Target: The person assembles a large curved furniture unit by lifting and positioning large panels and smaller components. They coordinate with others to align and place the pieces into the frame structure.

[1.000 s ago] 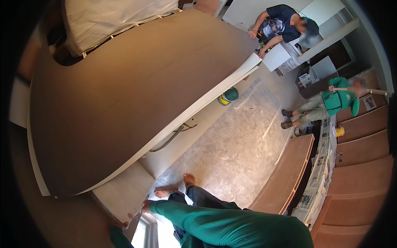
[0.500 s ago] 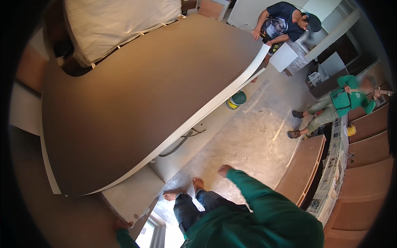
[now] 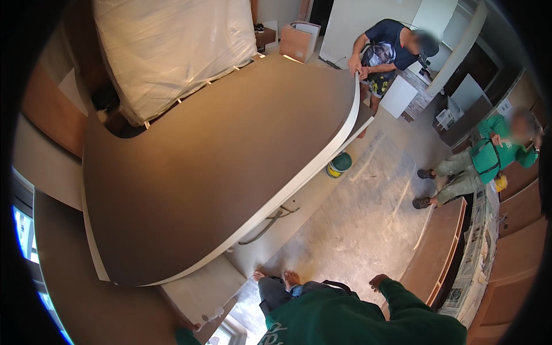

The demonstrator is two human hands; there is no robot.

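A large dark brown panel [image 3: 224, 172] with a pale curved edge spreads across the left and middle. My left hand [image 3: 188, 331] is low at the left, touching or just beside the edge of a pale board [image 3: 201, 287] below the panel's near end. Shadow and my sleeve hide most of its fingers. Out to the right, my right hand [image 3: 378, 282] hangs over the floor, its fingers curled and nothing visible in them. At the panel's far right corner, a person in a dark T-shirt [image 3: 384, 52] has both hands on the edge.
A plastic-wrapped block [image 3: 178, 52] stands behind the panel. A green-lidded bucket [image 3: 339, 165] sits on the floor by its edge. A second person in green [image 3: 495, 146] stands at the right. Nearer lies a brown cabinet-like piece [image 3: 431, 253] beside a paper-covered strip [image 3: 477, 264].
The view has shifted, so the panel appears lower and farther right. My right hand has swung outward to the right. The dark-shirted person's hands have come together on the panel's corner.
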